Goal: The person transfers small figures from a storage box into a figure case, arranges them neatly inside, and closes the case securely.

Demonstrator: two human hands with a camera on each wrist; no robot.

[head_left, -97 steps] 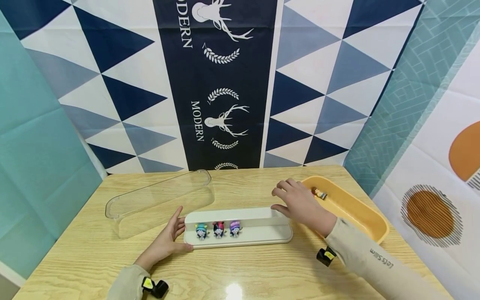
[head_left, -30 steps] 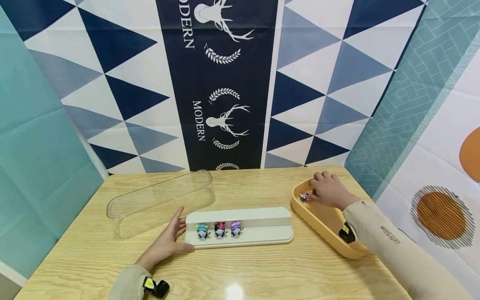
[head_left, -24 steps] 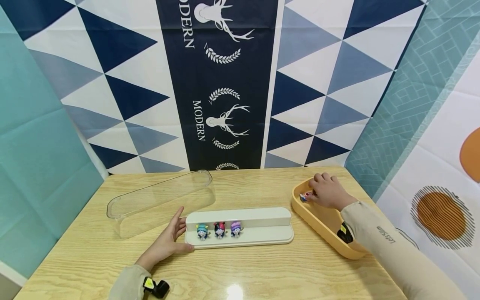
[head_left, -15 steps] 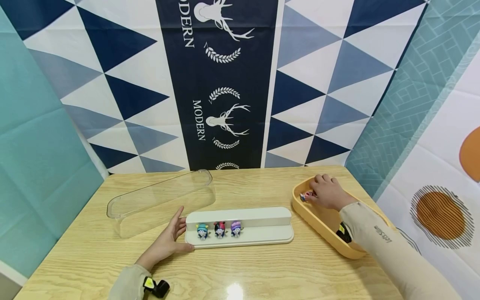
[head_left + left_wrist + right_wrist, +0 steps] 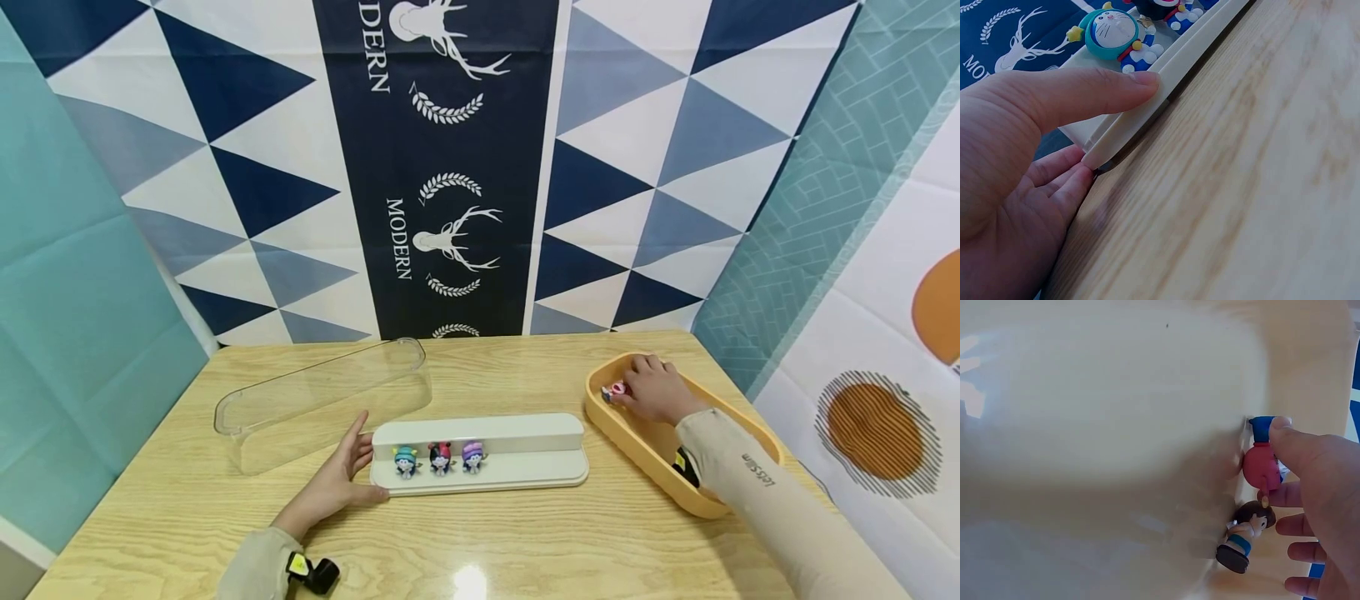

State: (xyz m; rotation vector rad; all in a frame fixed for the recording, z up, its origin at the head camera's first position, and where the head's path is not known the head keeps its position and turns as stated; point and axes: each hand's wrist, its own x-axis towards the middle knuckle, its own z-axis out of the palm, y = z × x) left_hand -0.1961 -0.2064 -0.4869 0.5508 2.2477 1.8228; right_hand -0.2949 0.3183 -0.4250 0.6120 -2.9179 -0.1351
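Note:
My left hand (image 5: 337, 475) grips the left end of a white display base (image 5: 536, 473), thumb along its front edge and fingers behind and under the end. On its lower step stand three small cat figurines in a row: one with a teal hood (image 5: 406, 461), one in black and red (image 5: 440, 459), one with a purple hood (image 5: 472, 457). Inside the yellow tray (image 5: 637, 462), at its far end, my right hand (image 5: 658, 392) pinches a pink-headed figurine with a blue part (image 5: 1260, 465) between thumb and index finger. A brown-haired figurine (image 5: 1246, 537) lies right beside it, under the other fingers.
A long clear cover (image 5: 322, 408) lies on the table behind the left hand. The wooden table (image 5: 480, 542) meets a patterned cloth backdrop (image 5: 450, 250) at its back edge. Fabric panels rise on both sides.
My right hand has moved from over the base's right end into the tray and taken hold of the pink-headed figurine. The tray has shifted a little left. The left hand stays on the base.

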